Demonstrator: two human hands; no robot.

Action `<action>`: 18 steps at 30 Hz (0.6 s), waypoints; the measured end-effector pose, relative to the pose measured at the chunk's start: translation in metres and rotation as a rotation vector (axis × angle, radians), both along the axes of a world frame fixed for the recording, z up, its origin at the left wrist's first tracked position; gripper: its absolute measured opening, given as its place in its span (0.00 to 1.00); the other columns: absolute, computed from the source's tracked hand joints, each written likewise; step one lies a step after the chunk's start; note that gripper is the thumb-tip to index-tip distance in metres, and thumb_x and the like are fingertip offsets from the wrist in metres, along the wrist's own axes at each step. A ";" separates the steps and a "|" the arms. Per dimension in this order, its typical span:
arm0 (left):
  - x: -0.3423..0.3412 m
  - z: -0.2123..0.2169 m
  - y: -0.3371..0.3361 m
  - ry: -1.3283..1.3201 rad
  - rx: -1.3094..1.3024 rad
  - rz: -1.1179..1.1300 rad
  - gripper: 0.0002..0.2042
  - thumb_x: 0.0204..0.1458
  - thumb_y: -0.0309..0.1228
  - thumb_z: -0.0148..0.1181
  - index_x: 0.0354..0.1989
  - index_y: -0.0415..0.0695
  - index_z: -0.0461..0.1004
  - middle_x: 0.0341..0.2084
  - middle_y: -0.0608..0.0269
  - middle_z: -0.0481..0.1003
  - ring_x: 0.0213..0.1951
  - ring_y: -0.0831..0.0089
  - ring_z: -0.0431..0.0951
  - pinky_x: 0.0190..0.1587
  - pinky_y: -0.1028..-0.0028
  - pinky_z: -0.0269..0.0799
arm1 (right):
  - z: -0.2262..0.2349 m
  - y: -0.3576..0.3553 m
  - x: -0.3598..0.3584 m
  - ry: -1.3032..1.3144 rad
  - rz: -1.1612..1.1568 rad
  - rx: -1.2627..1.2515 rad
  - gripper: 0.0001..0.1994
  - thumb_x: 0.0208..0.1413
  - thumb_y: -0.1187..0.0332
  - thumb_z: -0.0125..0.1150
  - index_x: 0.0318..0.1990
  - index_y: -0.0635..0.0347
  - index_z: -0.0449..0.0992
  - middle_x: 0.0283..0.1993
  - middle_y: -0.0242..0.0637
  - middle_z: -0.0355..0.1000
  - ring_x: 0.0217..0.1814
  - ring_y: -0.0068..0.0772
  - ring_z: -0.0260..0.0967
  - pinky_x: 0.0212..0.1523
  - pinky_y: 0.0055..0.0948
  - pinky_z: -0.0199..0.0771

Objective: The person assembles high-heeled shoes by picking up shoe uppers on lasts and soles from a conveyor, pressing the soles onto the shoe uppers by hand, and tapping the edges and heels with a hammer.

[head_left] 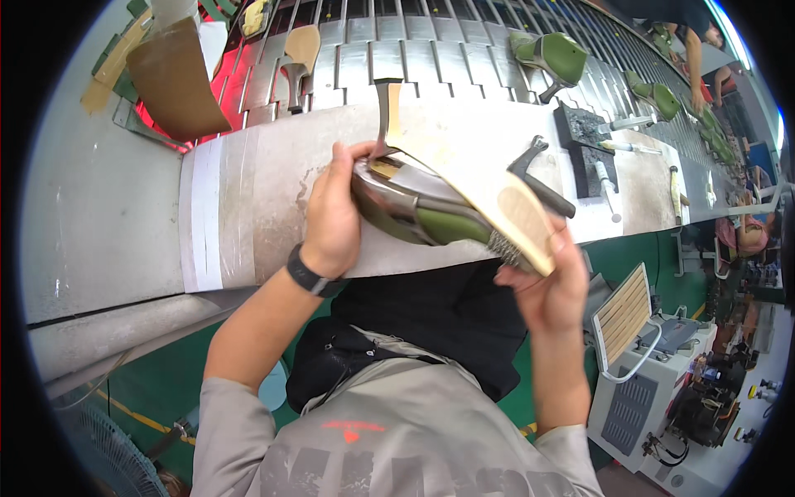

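Green and silver, the high-heeled shoe [422,217] sits upside down on its last between our hands, above the grey workbench [265,199]. Our left hand [334,217] clamps its fingers around the heel end; our right hand [546,277] pinches the pale sole's toe. Black pliers [538,176] lie just behind.

I count one green high-heeled shoe [431,219] in my two hands, three more green shoes [551,56] on the conveyor [414,50], one pair of pliers [538,178], two black foam blocks [588,132]
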State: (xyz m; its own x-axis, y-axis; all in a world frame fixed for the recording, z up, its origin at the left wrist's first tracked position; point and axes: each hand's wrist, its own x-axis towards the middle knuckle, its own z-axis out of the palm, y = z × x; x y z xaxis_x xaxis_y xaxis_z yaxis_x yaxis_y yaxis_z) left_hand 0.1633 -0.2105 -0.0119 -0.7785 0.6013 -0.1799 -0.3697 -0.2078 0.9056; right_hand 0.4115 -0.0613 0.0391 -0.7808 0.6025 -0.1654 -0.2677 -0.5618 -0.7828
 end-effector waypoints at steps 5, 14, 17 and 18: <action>-0.064 0.015 0.030 0.438 -0.032 -0.172 0.29 0.75 0.51 0.41 0.43 0.34 0.80 0.35 0.54 0.83 0.38 0.71 0.84 0.43 0.70 0.80 | -0.038 -0.045 0.009 -0.202 0.169 0.248 0.16 0.63 0.78 0.63 0.57 0.68 0.70 0.49 0.46 0.80 0.53 0.32 0.79 0.52 0.32 0.80; -0.043 0.028 0.045 0.639 0.180 -0.482 0.27 0.74 0.47 0.48 0.39 0.33 0.81 0.35 0.62 0.81 0.40 0.77 0.77 0.48 0.75 0.72 | 0.054 -0.002 -0.100 -0.261 0.173 0.959 0.25 0.50 0.75 0.77 0.57 0.61 0.76 0.35 0.27 0.74 0.28 0.12 0.66 0.29 0.16 0.67; -0.045 0.035 0.039 0.642 0.135 -0.519 0.26 0.73 0.47 0.50 0.39 0.34 0.82 0.33 0.63 0.81 0.38 0.78 0.77 0.45 0.76 0.73 | 0.066 -0.002 -0.098 -0.164 0.054 1.323 0.18 0.49 0.75 0.78 0.49 0.61 0.81 0.33 0.29 0.77 0.26 0.18 0.69 0.27 0.20 0.68; -0.045 0.034 0.039 0.632 0.145 -0.519 0.25 0.73 0.47 0.51 0.40 0.34 0.82 0.33 0.62 0.82 0.36 0.79 0.78 0.41 0.76 0.74 | 0.070 -0.006 -0.088 -0.121 0.038 1.387 0.19 0.48 0.75 0.78 0.49 0.63 0.80 0.33 0.30 0.77 0.26 0.21 0.70 0.26 0.21 0.69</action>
